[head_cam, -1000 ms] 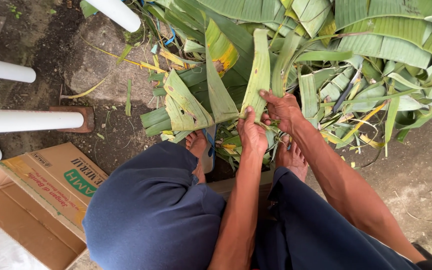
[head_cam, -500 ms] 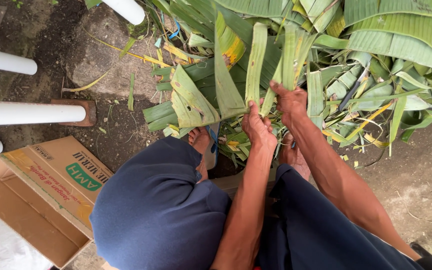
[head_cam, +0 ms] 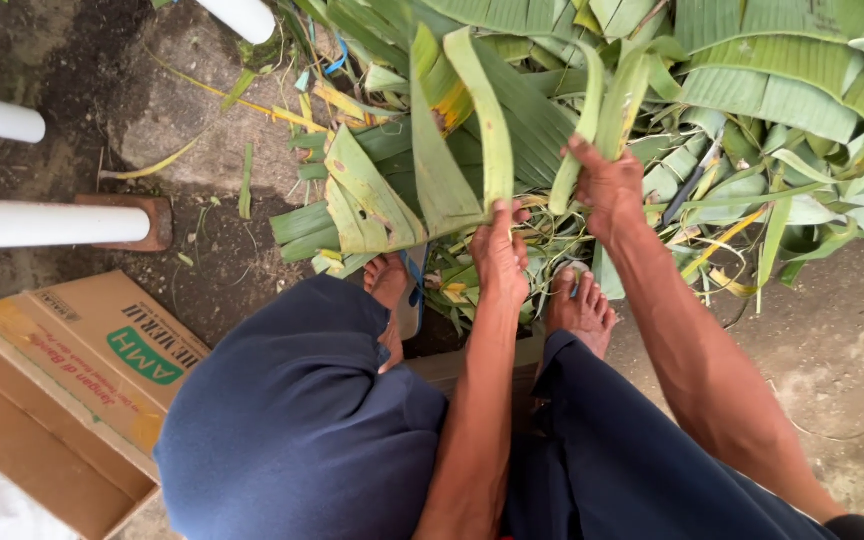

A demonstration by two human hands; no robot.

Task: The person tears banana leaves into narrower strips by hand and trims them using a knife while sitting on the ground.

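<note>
Gripping a folded banana leaf strip, the left hand closes on it; the right hand clasps another leaf strip above the leaf pile.

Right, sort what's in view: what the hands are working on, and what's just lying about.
In hand:
- left hand, grip on a folded leaf strip
- right hand, grip on another leaf strip
- leaf pile they come from

Lying about:
- cardboard box
- white pipes
- brick
- leaf scraps on the ground
</note>
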